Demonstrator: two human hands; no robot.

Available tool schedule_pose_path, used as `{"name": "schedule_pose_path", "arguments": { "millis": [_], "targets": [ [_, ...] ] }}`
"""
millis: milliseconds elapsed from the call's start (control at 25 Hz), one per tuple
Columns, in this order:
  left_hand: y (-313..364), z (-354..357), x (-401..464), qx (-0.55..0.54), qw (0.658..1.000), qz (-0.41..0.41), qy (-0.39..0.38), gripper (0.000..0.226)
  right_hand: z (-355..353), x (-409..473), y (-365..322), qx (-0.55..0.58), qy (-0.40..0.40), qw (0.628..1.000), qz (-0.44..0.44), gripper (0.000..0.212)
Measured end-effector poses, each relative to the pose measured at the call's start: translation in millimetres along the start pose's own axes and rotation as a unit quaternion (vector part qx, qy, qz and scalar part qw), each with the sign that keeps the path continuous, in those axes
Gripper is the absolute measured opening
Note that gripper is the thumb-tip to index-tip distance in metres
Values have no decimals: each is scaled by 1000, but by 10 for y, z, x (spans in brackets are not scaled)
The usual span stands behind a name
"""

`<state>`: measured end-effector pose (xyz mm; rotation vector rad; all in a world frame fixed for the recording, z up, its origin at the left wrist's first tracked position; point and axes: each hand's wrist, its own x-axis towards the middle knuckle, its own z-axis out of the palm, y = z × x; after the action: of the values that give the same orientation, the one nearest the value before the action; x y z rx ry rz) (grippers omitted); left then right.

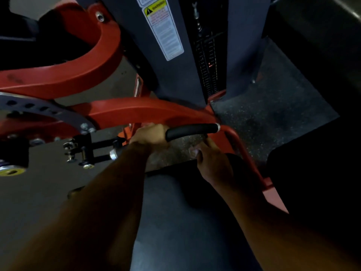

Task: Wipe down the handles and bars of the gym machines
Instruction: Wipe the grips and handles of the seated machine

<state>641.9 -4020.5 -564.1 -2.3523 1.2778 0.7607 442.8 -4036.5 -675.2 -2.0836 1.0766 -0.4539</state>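
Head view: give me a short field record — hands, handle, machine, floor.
left hand: grips the left end of the black handle
right hand: below the handle, fingers curled; something pale and blurred at the fingertips, cannot tell what
handle: black grip, roughly level, metal collar at its right end, on the red bar
red bar: bends down and right from the collar
frame: red curved arms
label: on the dark upright
floor: dark, speckled
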Motion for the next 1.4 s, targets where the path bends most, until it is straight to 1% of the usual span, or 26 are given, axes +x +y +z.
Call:
{"name": "schedule_pose_path", "arguments": {
  "millis": [80, 120, 160, 200, 240, 280, 320, 360, 400, 440, 520, 560, 600, 640, 720, 760, 920, 960, 1080, 1120, 1160, 1240, 1280, 1360, 1400],
  "targets": [
    [-37, 51, 41, -26, 999, 20, 1, 28, 0, 11, 27, 30, 26, 999, 10, 10],
    [-67, 71, 69, -40, 999, 21, -5, 24, -5, 29, 16, 72, 52, 996, 15, 9],
    [-93, 87, 107, -56, 998, 19, -10, 19, -27, 66, -1, 116, 97, 988, 26, 11],
    [-109, 108, 145, -71, 997, 19, -11, 16, -55, 151, 24, 148, 159, 975, 52, 16],
    [-129, 135, 172, -79, 997, 24, -7, 15, -86, 277, 107, 155, 220, 959, 84, 19],
    [-155, 157, 189, -77, 997, 28, 2, 16, -147, 425, 200, 150, 259, 946, 124, 19],
    [-162, 174, 201, -72, 997, 32, 10, 16, -218, 561, 303, 154, 258, 938, 172, 17],
    [-159, 191, 204, -66, 997, 35, 17, 13, -253, 660, 379, 166, 227, 935, 215, 18],
    [-159, 199, 208, -64, 997, 37, 22, 9, -263, 734, 429, 170, 181, 941, 232, 18],
    [-162, 195, 208, -64, 997, 38, 24, 9, -241, 776, 434, 148, 138, 954, 220, 18],
    [-140, 184, 187, -61, 997, 36, 26, 13, -194, 783, 354, 83, 78, 984, 134, 17],
    [-130, 184, 185, -56, 997, 34, 32, 14, -172, 767, 311, 71, 65, 991, 93, 16],
    [-126, 188, 187, -53, 997, 33, 38, 14, -153, 747, 284, 77, 69, 992, 74, 17],
    [-127, 191, 189, -52, 997, 32, 40, 15, -153, 735, 277, 96, 79, 989, 75, 18],
    [-113, 176, 169, -50, 998, 30, 36, 16, -148, 758, 338, 143, 82, 980, 109, 23],
    [-108, 168, 165, -52, 998, 30, 31, 17, -141, 776, 390, 150, 77, 977, 127, 22],
    [-92, 177, 145, -43, 998, 36, 41, 19, -144, 826, 520, 135, 70, 967, 206, 20],
    [-91, 187, 140, -43, 997, 36, 46, 18, -157, 813, 500, 136, 65, 968, 203, 19],
    [-83, 189, 118, -45, 997, 31, 51, 17, -163, 780, 376, 192, 46, 968, 156, 16],
    [-80, 188, 113, -48, 997, 34, 50, 17, -156, 786, 383, 195, 46, 967, 158, 15],
    [-80, 189, 112, -49, 997, 36, 50, 18, -158, 806, 406, 187, 50, 964, 182, 13],
    [-73, 177, 109, -45, 997, 39, 53, 17, -181, 854, 480, 148, 62, 957, 241, 14],
    [-72, 174, 114, -45, 997, 38, 54, 17, -177, 863, 501, 120, 58, 959, 251, 16],
    [-77, 181, 122, -44, 997, 34, 56, 20, -146, 846, 441, 109, 44, 963, 242, 16],
    [-79, 182, 125, -40, 997, 34, 58, 21, -129, 823, 375, 145, 34, 962, 231, 17]
  ]
}}
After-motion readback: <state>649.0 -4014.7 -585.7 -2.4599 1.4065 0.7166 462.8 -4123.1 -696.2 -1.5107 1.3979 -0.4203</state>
